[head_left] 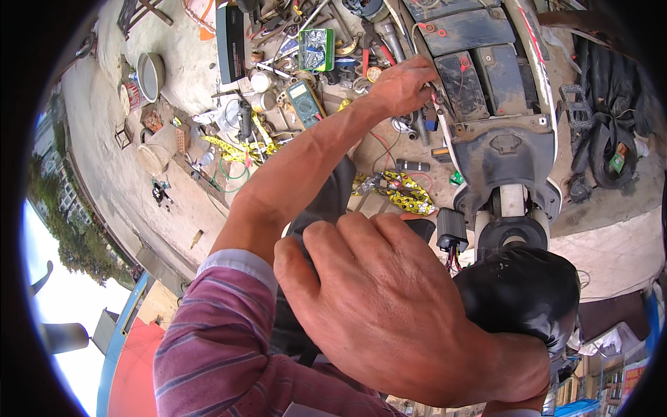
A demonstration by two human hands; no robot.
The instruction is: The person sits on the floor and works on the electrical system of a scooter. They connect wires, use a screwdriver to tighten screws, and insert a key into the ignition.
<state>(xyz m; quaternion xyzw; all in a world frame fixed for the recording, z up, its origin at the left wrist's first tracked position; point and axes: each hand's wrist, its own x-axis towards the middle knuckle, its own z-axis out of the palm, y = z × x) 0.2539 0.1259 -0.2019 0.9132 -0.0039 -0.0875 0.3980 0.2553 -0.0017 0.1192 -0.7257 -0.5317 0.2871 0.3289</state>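
My left hand point(404, 86) reaches out to the left edge of the scooter's open battery bay. Its fingers are curled closed at the side trim point(445, 128), and what they grip, if anything, is hidden. Dusty dark batteries point(462, 85) with red terminals and leads fill the bay beside it. Close in front of me is my right hand point(389, 306), back up, its fingers bent under into a loose fist. Whatever it may hold is out of sight beneath it. Just beyond its knuckles, a finned grey controller box point(451, 228) with coloured wires stands by the scooter's black seat point(517, 288).
Tools lie scattered on the ground to the left, around a multimeter point(304, 101) and a green tray of screws point(316, 50). A long black box point(231, 45) lies farther left, near a metal basin point(150, 76). A pedal point(575, 108) juts out at right.
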